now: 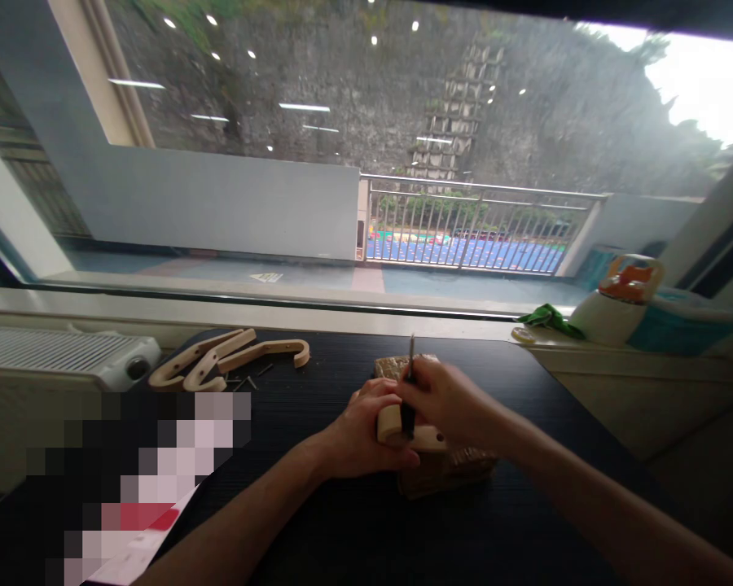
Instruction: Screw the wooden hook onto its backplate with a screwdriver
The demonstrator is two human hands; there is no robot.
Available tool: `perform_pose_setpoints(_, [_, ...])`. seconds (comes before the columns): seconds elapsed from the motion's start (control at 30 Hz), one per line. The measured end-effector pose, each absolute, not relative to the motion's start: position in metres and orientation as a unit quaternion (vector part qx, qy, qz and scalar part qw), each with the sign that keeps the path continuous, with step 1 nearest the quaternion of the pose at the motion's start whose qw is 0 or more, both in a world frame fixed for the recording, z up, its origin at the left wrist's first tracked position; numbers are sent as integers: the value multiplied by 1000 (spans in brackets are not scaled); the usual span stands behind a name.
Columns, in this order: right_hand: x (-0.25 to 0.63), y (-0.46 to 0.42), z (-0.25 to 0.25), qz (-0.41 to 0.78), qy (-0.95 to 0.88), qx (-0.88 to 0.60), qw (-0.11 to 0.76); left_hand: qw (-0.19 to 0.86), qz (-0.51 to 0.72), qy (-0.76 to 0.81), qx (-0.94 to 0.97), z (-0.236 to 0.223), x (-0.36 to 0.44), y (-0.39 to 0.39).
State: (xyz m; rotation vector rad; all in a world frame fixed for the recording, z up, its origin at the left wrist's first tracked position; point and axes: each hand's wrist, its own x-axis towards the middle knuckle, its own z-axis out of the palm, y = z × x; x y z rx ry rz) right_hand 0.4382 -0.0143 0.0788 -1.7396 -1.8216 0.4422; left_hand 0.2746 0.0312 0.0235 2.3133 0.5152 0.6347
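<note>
My left hand (360, 435) is wrapped round a pale wooden hook-shaped piece (391, 425) with a dark hole near its end. Under the piece lies a brown block with a rough, creased surface (445, 472). In my right hand (443, 399) is a black-handled tool with a thin metal shaft (412, 358); the metal points up and the dark part reaches down against the wood. What kind of tool it is, I cannot tell for certain. The two hands are close together, and the fingers hide part of both things.
Several similar wooden hooks (220, 358) lie at the back left of the dark table (318, 513), with small dark screw-like pieces (250, 381) beside them. A radiator (67, 358) stands to the left. A green cloth (550, 319) and a white-and-orange container (616, 305) rest on the right sill.
</note>
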Motion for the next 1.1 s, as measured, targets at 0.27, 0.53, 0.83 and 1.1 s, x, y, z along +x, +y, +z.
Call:
perform_pose_setpoints(0.27, [448,-25,75,190,-678,-649,288,342,247,169,891,23,273,35])
perform_pose_setpoints(0.53, [467,-47,96,172,-679,-664,263,366,162,124,908,39,262,38])
perform_pose_setpoints(0.83, [462,-69,152,79,-739,-668,39,345,172,139,912,40,264,32])
perform_pose_setpoints(1.1, [441,-67,167,40,-827,-559,-45,326,198,159,911,40,265,29])
